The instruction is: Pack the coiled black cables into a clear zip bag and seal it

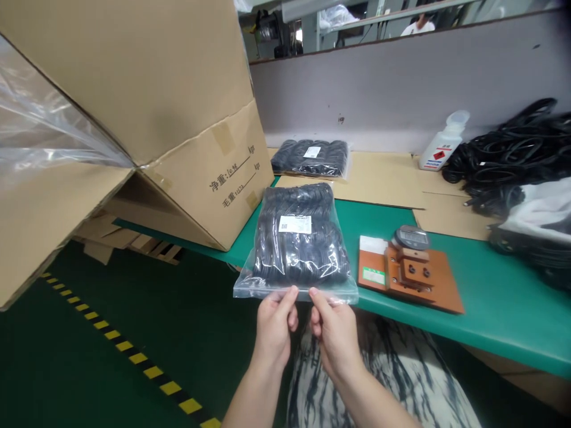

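A clear zip bag [300, 261] packed with coiled black cables lies at the front edge of the green table, a white label on its upper face. Its zip edge overhangs toward me. My left hand [275, 321] pinches that edge just left of its middle, thumb on top and fingers curled beneath. Close beside it, my right hand [332, 324] pinches the same edge in the same way. A similar bag of black cables [310, 159] lies farther back on cardboard.
A large open cardboard box [200, 178] stands tilted at left. Right of the bag is a brown fixture with a digital gauge [410, 261]. Behind it stand a white bottle [444, 142] and piled black cables [513, 148]. Cardboard sheets [379, 178] cover the green table's [491, 297] back.
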The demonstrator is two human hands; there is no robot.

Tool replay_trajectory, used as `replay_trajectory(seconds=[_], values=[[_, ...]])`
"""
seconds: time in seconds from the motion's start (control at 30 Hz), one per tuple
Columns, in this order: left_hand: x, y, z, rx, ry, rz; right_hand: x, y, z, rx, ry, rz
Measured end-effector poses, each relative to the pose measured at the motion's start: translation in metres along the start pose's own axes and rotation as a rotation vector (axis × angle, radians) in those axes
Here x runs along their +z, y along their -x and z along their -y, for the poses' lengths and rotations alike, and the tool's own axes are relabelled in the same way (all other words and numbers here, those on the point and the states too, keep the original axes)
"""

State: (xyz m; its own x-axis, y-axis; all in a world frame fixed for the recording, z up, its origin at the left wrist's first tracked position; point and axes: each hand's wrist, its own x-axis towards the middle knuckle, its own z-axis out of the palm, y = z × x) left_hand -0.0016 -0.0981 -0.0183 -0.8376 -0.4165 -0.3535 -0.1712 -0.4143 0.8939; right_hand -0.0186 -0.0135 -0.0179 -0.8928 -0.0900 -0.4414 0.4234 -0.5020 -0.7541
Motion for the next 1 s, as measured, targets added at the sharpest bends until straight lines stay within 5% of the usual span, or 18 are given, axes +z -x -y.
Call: replay_trajectory(seconds=[1.0], values=[[0.004, 0.002, -0.002, -0.023, 0.115, -0.047, -0.044, 0.0, 0.028, -0.148, 0.011, -0.137]])
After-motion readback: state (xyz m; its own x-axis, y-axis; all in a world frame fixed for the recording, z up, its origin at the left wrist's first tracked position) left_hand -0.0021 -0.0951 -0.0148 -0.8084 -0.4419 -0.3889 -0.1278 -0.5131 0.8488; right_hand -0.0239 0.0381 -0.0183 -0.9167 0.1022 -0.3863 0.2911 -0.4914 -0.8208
